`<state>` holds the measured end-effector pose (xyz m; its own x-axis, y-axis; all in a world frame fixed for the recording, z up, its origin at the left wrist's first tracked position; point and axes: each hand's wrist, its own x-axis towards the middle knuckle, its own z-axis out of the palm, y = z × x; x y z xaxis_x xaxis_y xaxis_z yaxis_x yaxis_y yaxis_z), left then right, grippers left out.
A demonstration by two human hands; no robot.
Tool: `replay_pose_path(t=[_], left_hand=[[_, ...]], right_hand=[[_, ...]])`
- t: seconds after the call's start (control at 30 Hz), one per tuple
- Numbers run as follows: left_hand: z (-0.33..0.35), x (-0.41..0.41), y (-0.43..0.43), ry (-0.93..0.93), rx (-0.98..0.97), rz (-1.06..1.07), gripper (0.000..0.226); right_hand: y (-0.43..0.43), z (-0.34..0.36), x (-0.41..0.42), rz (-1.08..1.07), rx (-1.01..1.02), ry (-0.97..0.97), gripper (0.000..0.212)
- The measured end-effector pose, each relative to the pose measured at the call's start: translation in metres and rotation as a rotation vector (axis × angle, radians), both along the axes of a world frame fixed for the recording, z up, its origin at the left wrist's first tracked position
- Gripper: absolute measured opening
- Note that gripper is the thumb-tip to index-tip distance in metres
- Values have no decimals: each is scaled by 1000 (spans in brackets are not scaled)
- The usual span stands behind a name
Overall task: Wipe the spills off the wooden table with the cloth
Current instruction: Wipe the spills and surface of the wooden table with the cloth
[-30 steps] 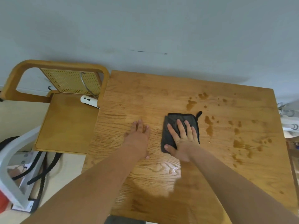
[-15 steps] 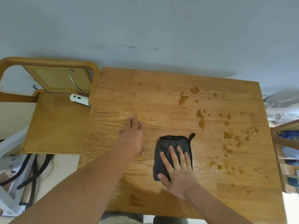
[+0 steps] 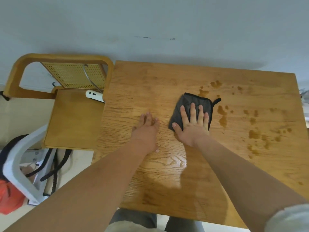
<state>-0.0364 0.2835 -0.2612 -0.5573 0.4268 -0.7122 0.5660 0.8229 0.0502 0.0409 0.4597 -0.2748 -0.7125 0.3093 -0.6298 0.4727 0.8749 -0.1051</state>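
Observation:
A dark grey folded cloth lies flat on the wooden table, near its middle. My right hand presses down on it with fingers spread; the cloth's far edge and a small loop stick out beyond the fingertips. My left hand rests flat on the bare wood just left of the cloth, holding nothing. Brown spills dot the table to the right of the cloth and along the right half. A wet sheen shows on the wood below the hands.
A wooden chair with a cane back stands against the table's left edge, with a white device on its seat. White frame, black cords and an orange object lie on the floor at left. A grey wall runs behind.
My right hand has pushed the cloth away from me, from the near part of the table back up toward the far spills. My left hand has stayed flat in place.

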Motion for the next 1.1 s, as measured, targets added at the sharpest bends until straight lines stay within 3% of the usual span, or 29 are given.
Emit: replay_pose_path(t=[0.13, 0.27, 0.47, 0.73, 0.83, 0.93, 1.1], left_hand=[[5, 10, -6, 45, 52, 30, 126], [12, 42, -18, 120, 185, 22, 99], [15, 113, -51, 7, 304, 54, 85], [19, 189, -21, 12, 398, 21, 56], [25, 208, 3, -7, 409, -48, 56], [29, 220, 18, -20, 421, -57, 55], [32, 216, 27, -55, 378, -64, 58]], right_hand=[[-28, 1, 39, -6, -6, 15, 78], [-68, 0, 85, -8, -45, 10, 77], [-111, 2, 156, 103, -66, -18, 75], [-77, 2, 245, 234, -67, -4, 71], [-46, 3, 272, 126, -42, -7, 71], [-25, 4, 297, -140, 34, -24, 68], [-52, 2, 280, -486, 23, -27, 71]])
